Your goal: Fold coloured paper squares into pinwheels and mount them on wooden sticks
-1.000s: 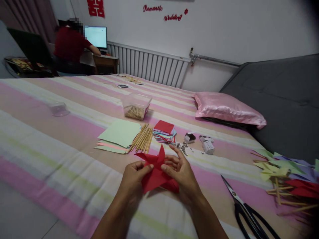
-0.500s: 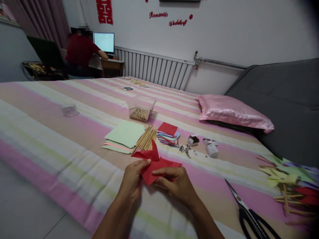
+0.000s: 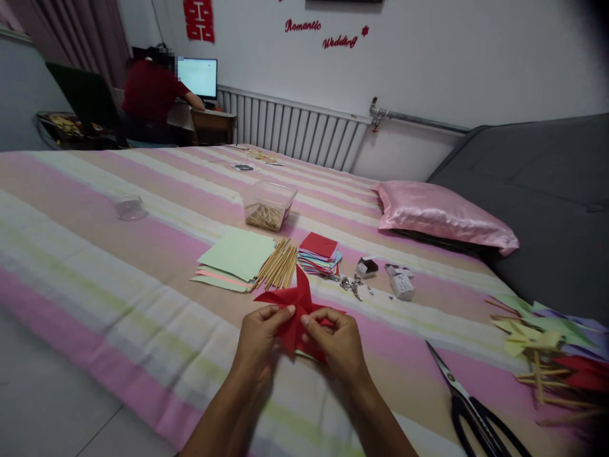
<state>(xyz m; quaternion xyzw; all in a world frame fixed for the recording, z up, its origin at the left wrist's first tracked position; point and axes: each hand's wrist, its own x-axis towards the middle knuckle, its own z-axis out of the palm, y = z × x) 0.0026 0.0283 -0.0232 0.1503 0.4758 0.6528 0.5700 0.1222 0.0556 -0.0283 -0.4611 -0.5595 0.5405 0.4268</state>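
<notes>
A red paper pinwheel (image 3: 288,297), its blades folded in toward the middle, is held between both hands above the bed. My left hand (image 3: 261,333) pinches it near the centre, the thumb on top. From the other side my right hand (image 3: 337,336) presses its thumb close to the same spot, fingers closed on the paper. Just beyond lie a bundle of thin wooden sticks (image 3: 277,265), a stack of small coloured paper squares with red on top (image 3: 318,246), and larger pale green sheets (image 3: 238,254). Small metal pins (image 3: 352,287) lie scattered behind my right hand.
Black-handled scissors (image 3: 459,393) lie open at the right, near finished pinwheels (image 3: 533,339) on sticks. Farther back are a clear box of sticks (image 3: 266,209), a clear lid (image 3: 129,207), small boxes (image 3: 399,282) and a pink pillow (image 3: 442,212). A person (image 3: 151,92) sits at a desk.
My right thumb has moved up and inward to the pinwheel's centre, beside my left thumb. Another corner of the red paper is now folded in. The view has shifted slightly.
</notes>
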